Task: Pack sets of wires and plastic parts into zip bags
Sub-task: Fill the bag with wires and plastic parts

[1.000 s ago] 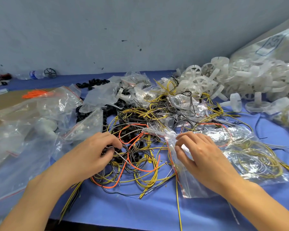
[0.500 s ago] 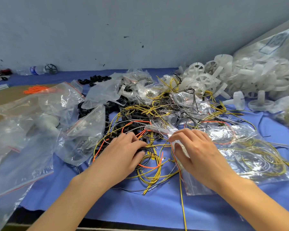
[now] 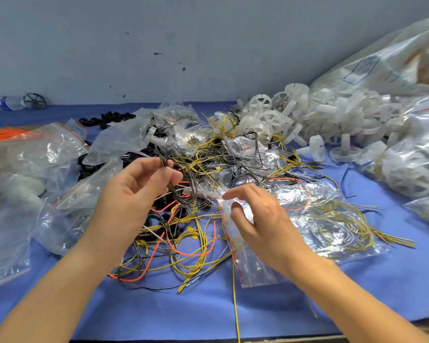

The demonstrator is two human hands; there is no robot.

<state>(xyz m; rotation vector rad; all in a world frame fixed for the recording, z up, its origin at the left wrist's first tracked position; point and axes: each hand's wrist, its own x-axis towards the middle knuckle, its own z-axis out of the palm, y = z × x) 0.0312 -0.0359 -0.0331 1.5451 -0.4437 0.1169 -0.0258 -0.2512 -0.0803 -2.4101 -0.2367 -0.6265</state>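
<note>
Few wires (image 3: 164, 161) in L hand (image 3: 131, 194), nr bag (image 3: 320, 219) edge

a tangle of wires (image 3: 183, 246) lies in the middle of the table (image 3: 332, 305), on its near half. just right of it, touching, lies a zip bag (image 3: 327, 219) with more wires in it, mouth toward the tangle. the left hand (image 3: 134, 191) is above the tangle's far part, pinching a wire bunch (image 3: 163, 160); the right hand (image 3: 263, 219) grips the zip bag at its mouth. loose bags (image 3: 22, 169) pile at the left. behind the tangle lie small filled bags (image 3: 176, 115), and left of those a scatter of small parts (image 3: 107, 118). a heap of wheels (image 3: 307, 115) fills the far right, big sacks (image 3: 419, 154) right of it. a bottle (image 3: 8, 103) and a lone wheel (image 3: 34, 101) lie far left, side by side.
</note>
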